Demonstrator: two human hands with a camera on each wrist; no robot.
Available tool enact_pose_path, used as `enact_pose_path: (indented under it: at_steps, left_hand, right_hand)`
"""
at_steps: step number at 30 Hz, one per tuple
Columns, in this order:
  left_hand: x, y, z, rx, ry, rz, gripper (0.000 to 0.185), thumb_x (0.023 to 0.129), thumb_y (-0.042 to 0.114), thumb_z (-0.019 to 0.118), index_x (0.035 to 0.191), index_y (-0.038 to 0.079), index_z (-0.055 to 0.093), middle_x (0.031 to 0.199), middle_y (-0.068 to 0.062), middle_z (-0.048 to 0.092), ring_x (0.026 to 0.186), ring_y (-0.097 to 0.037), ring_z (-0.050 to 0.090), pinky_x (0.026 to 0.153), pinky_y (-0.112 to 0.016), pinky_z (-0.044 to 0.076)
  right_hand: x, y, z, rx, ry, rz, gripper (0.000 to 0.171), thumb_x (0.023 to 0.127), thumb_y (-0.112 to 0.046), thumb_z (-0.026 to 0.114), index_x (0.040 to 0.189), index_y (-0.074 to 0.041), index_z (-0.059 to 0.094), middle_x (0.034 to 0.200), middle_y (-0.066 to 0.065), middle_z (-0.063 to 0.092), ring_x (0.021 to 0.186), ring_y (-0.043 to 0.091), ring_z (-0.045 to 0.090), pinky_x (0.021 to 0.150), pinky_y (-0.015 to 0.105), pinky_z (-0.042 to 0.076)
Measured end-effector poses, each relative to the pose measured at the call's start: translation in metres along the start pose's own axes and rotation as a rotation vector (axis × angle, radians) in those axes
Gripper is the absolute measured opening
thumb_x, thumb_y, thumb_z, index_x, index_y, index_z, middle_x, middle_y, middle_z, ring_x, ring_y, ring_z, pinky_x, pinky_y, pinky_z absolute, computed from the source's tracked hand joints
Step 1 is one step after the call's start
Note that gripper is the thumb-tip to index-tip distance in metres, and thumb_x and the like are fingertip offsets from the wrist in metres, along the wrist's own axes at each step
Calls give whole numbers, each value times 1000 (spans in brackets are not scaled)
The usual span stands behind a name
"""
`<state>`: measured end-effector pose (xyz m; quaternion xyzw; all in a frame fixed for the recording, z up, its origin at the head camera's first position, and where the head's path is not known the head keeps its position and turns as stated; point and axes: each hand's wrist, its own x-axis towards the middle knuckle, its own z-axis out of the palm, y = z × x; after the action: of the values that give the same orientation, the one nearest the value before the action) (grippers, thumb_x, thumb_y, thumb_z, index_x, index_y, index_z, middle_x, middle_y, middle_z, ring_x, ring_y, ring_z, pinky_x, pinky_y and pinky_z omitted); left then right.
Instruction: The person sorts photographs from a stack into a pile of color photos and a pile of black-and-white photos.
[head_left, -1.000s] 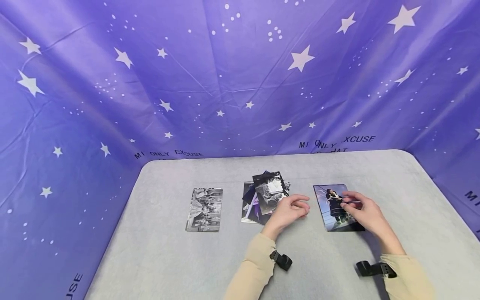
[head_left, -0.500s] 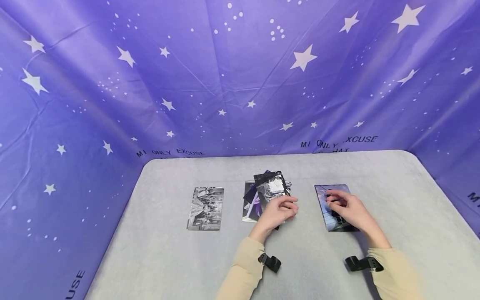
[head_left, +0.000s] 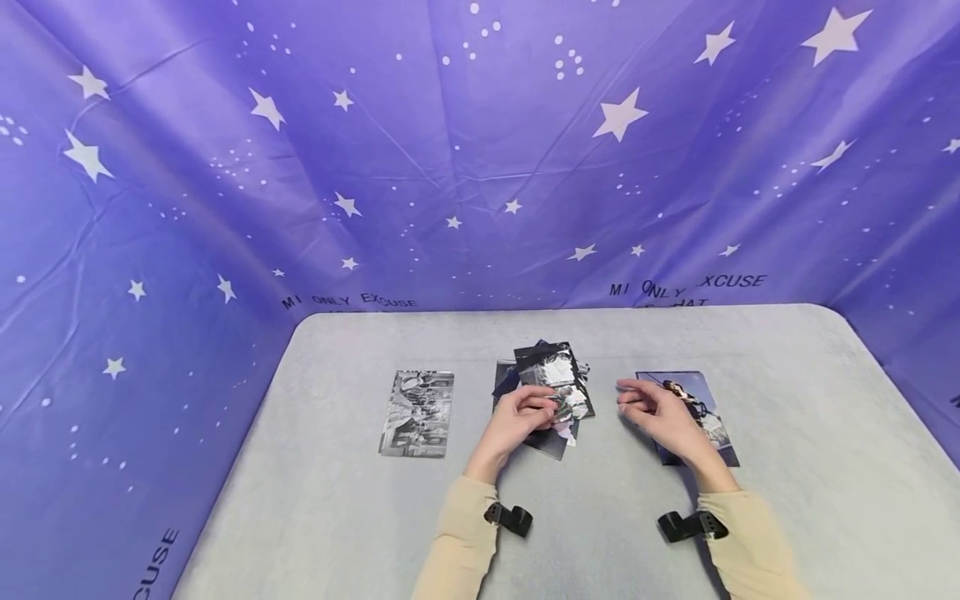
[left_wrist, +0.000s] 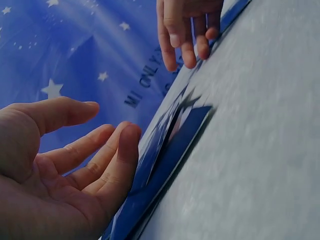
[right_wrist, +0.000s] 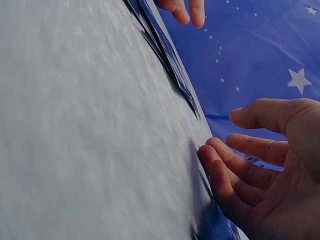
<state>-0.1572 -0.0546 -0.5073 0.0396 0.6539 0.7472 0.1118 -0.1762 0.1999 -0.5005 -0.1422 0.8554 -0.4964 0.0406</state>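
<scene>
In the head view a loose pile of photo cards (head_left: 553, 367) lies fanned at the middle of the table. My left hand (head_left: 517, 417) hovers over the pile's near left side, fingers loosely bent and nothing between them. The left wrist view shows that hand's thumb apart from its fingers (left_wrist: 127, 145), beside the stacked cards (left_wrist: 182, 135). To the right, a colour photo card (head_left: 701, 400) with a dark-clad figure lies partly under my right hand (head_left: 663, 417) in the head view. The right wrist view shows the right fingers (right_wrist: 222, 175) relaxed and holding nothing.
A black-and-white photo card (head_left: 417, 414) lies on the left of the grey table (head_left: 322, 500). Behind the table hangs a purple cloth (head_left: 450, 150) with white stars and lettering. Each wrist wears a black strap mount (head_left: 510, 518).
Both hands have moved left: the left from the pile's right side to its left, the right across the colour card toward the pile. The cards look unmoved; the view has shifted slightly.
</scene>
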Motion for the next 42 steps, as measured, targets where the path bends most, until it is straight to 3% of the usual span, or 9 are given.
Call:
enact_pose_path:
  at_steps: [4,15,22,27,35,42]
  left_hand:
    - [-1,-2,-10,-2,28,6,34,87,-10,59,121,-16,55,107,-34,61,88,-28,66,76,-31,56]
    - [2,4,-35,-15,143,-1,44,86,-11,58,129,-15,47,114,-35,57,96,-34,63,77,-30,55]
    - [-2,18,-33,-24,128,-23,50,86,-14,53,134,-17,38,120,-42,50,106,-48,56,88,-46,52]
    - [-3,19,-32,-29,130,-49,51,87,-13,53,135,-16,37,121,-42,50,107,-48,56,90,-47,50]
    - [4,3,-36,-76,172,-61,48,90,-9,54,136,-11,41,119,-34,56,93,-29,65,85,-36,53]
    - [1,-2,-40,-106,204,-44,46,88,-10,53,133,-11,43,114,-32,60,78,-11,64,78,-27,54]
  right_hand:
    - [5,-3,8,8,-4,-4,44,87,1,65,127,14,52,103,20,66,87,18,64,75,18,50]
    - [20,-12,27,76,35,-6,46,84,6,63,127,13,52,109,26,63,88,22,62,76,16,48]
    - [23,-17,37,117,53,26,50,83,6,63,131,13,48,117,31,58,94,29,61,79,16,47]
    - [23,-21,42,209,51,53,56,82,10,63,134,14,43,120,34,54,92,26,62,77,16,49]
    - [22,-25,46,272,60,89,60,82,9,62,138,11,41,121,33,54,84,12,60,76,15,48]
    - [20,-29,53,304,69,117,62,81,10,60,140,9,40,120,31,54,88,16,57,73,15,46]
